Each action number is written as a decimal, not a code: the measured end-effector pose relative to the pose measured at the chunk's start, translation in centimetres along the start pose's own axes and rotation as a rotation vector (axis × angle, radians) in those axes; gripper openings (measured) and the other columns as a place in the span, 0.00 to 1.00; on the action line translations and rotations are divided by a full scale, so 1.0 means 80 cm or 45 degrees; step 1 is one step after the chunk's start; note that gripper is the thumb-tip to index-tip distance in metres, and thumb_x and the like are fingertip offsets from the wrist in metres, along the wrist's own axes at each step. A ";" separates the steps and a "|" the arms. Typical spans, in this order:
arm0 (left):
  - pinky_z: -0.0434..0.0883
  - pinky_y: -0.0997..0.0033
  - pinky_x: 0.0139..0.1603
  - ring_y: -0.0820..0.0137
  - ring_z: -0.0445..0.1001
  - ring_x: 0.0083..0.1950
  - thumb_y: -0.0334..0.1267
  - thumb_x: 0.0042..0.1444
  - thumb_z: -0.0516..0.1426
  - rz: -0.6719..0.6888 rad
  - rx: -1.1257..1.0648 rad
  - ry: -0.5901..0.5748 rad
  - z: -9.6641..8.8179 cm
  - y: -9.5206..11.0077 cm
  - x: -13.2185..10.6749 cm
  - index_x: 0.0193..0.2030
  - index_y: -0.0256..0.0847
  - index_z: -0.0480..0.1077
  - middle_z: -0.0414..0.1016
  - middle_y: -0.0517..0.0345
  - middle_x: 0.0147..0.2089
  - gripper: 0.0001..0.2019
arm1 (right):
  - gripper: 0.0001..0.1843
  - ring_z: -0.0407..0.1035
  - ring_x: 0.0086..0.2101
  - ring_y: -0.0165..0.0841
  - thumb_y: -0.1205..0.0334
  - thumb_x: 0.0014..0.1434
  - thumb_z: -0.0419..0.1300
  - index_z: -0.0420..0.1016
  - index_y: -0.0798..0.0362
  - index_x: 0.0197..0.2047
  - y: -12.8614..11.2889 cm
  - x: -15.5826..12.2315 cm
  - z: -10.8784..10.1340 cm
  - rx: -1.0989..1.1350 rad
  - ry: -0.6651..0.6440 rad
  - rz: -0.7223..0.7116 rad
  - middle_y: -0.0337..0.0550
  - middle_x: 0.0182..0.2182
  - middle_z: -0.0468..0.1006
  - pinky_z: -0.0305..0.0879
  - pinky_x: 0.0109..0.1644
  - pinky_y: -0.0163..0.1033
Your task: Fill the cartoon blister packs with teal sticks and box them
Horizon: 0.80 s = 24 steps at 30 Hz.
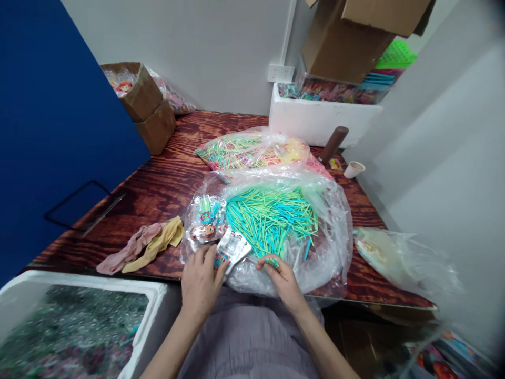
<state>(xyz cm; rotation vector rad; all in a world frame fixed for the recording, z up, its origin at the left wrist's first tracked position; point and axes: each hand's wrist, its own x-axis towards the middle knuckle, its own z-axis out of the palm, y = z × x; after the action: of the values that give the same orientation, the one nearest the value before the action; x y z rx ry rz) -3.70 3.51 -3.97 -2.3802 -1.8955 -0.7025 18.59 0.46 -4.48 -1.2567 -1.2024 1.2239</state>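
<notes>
At the table's front edge, my left hand (200, 281) is closed on a small printed packet (221, 259), its thumb and fingers at the near end. Part of a white stack of flat packets (235, 246) shows just beyond it. My right hand (284, 281) pinches a short bundle of green and blue sticks (272, 262). Beyond both hands, a large heap of loose green and blue sticks (272, 216) lies on an open clear plastic bag (335, 237). Left of the heap are filled clear packets (205, 216) with stick bundles and a printed character.
A tied bag of mixed coloured sticks (244, 150) lies behind. Pink and yellow cloth pieces (153, 245) rest left. White foam boxes stand at lower left (153, 295) and back right (315, 118). A paper cup (354, 169), brown cylinder (333, 145) and plastic bag (394, 258) are right.
</notes>
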 end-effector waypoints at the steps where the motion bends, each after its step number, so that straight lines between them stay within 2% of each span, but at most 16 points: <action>1: 0.69 0.56 0.48 0.53 0.72 0.47 0.50 0.60 0.56 -0.018 0.012 0.006 0.002 -0.002 0.002 0.56 0.42 0.68 0.74 0.44 0.48 0.21 | 0.08 0.73 0.41 0.36 0.57 0.64 0.57 0.76 0.49 0.39 0.000 0.000 0.000 0.000 0.000 -0.004 0.40 0.35 0.80 0.63 0.50 0.39; 5: 0.69 0.57 0.48 0.53 0.73 0.48 0.45 0.61 0.55 -0.049 -0.023 -0.042 0.000 -0.010 0.013 0.61 0.39 0.65 0.74 0.44 0.46 0.23 | 0.08 0.72 0.41 0.36 0.57 0.64 0.57 0.75 0.50 0.40 0.003 -0.001 0.000 -0.004 0.017 -0.009 0.40 0.35 0.80 0.62 0.50 0.38; 8: 0.69 0.60 0.48 0.55 0.73 0.49 0.40 0.62 0.53 -0.058 -0.129 -0.105 -0.012 -0.011 0.023 0.62 0.41 0.64 0.74 0.46 0.48 0.22 | 0.08 0.73 0.41 0.36 0.57 0.64 0.57 0.75 0.50 0.40 0.004 -0.001 0.000 0.008 0.016 0.004 0.40 0.34 0.80 0.62 0.49 0.38; 11: 0.68 0.64 0.44 0.60 0.74 0.45 0.39 0.63 0.51 -0.069 -0.290 -0.226 -0.032 -0.011 0.030 0.49 0.44 0.72 0.75 0.51 0.44 0.13 | 0.08 0.73 0.40 0.36 0.57 0.64 0.57 0.75 0.50 0.40 0.004 -0.001 -0.001 0.014 0.008 0.005 0.39 0.34 0.80 0.62 0.49 0.38; 14: 0.67 0.67 0.43 0.64 0.73 0.41 0.42 0.62 0.52 -0.150 -0.625 -0.267 -0.046 -0.012 0.033 0.36 0.43 0.74 0.74 0.55 0.39 0.11 | 0.08 0.73 0.41 0.36 0.57 0.64 0.57 0.75 0.50 0.40 0.003 -0.001 -0.001 0.005 0.004 0.003 0.39 0.34 0.80 0.62 0.49 0.38; 17: 0.68 0.70 0.38 0.67 0.73 0.36 0.44 0.56 0.58 -0.474 -1.214 -0.289 -0.049 -0.010 0.031 0.33 0.41 0.73 0.74 0.58 0.33 0.09 | 0.08 0.73 0.41 0.36 0.57 0.64 0.57 0.75 0.50 0.40 0.004 0.000 0.000 0.015 0.004 0.011 0.39 0.34 0.80 0.63 0.49 0.38; 20: 0.70 0.72 0.32 0.69 0.73 0.30 0.43 0.49 0.64 -0.897 -1.784 -0.373 -0.048 -0.003 0.031 0.39 0.41 0.73 0.76 0.60 0.32 0.12 | 0.07 0.73 0.40 0.35 0.57 0.64 0.57 0.75 0.50 0.40 0.004 0.000 0.000 0.015 0.008 0.011 0.39 0.34 0.80 0.63 0.49 0.38; 22: 0.71 0.73 0.34 0.69 0.76 0.34 0.39 0.44 0.66 -1.044 -1.994 -0.322 -0.049 0.003 0.034 0.44 0.41 0.74 0.79 0.57 0.39 0.18 | 0.07 0.73 0.40 0.35 0.58 0.64 0.57 0.75 0.50 0.41 0.005 0.000 0.001 0.004 0.009 0.009 0.39 0.34 0.80 0.62 0.49 0.38; 24: 0.72 0.75 0.35 0.69 0.77 0.36 0.37 0.42 0.67 -1.091 -2.083 -0.253 -0.052 0.009 0.037 0.44 0.40 0.75 0.79 0.56 0.41 0.19 | 0.08 0.73 0.41 0.35 0.57 0.65 0.57 0.75 0.50 0.40 0.006 0.000 0.001 -0.007 0.010 0.005 0.39 0.34 0.80 0.62 0.49 0.38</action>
<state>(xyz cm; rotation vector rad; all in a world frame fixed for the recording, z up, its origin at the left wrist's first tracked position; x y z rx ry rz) -3.93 4.89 0.99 -1.5944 -3.0106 -3.0945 18.51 0.41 -4.98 -1.2673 -1.1994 1.2181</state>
